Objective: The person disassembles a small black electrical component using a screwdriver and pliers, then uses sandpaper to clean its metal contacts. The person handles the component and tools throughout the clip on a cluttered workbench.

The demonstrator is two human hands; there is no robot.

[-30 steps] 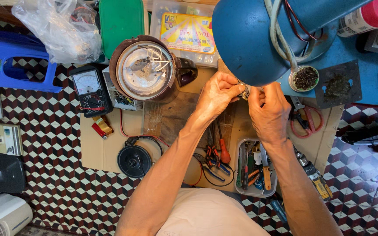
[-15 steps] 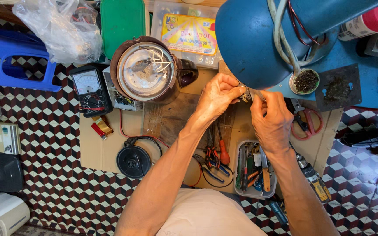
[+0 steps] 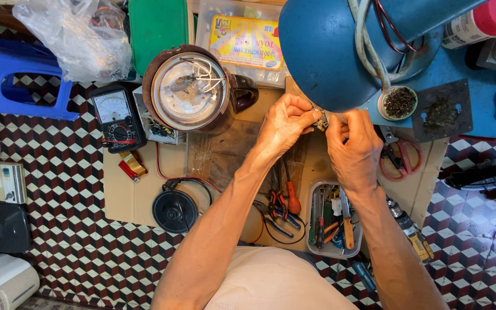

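Now the left hand (image 3: 282, 123) and right hand (image 3: 354, 146) sit closer together than a second ago, when they were raised nearer the blue lamp shade (image 3: 331, 54); they have dropped a little and the small metal part (image 3: 321, 121) shows more plainly between them. That reads as the work having settled into fine fiddling with the part, not reaching for tools. Left fingers are pinched shut on the part from its left side; right fingers close on its other end, thumb and forefinger together. The part hangs above the far middle of the cardboard sheet (image 3: 139, 195), just under the shade's rim.

The shade is smooth painted metal, domed. Beside it stands a round brown kettle (image 3: 193, 92), shiny steel disc and thin white wires inside. A black meter (image 3: 117, 117) with a pale dial lies toward the left edge; a clear plastic tray (image 3: 334, 227) of screwdrivers sits at the near edge, red-handled scissors (image 3: 400, 158) to the right
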